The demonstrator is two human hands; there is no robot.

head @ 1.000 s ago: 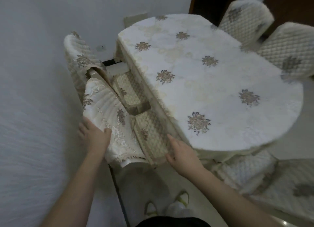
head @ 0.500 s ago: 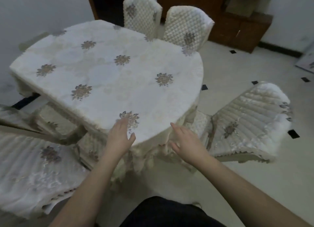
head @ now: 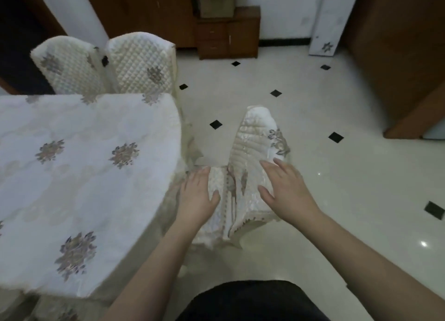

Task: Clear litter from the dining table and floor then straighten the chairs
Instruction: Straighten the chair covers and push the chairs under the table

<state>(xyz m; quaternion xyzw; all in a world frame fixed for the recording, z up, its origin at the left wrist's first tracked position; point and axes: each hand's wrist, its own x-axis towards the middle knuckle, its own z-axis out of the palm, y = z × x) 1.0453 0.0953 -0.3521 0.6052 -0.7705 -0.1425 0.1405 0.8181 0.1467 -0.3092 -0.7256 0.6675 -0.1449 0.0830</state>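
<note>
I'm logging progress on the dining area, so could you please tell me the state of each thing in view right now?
Near chair: pulled out from the table, at an angle to it, cover on.
Left hand: fingers straight, resting on the near chair's seat.
Right hand: fingers spread, on the near chair's back.
Two far chairs: upright, side by side, against the table.
Table: covered by a cloth, no litter visible.

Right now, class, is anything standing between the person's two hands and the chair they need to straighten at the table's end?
Nothing visible does. The left hand and the right hand already lie with straight fingers on the covered chair beside the table. The floor around it shows only tiles.
</note>
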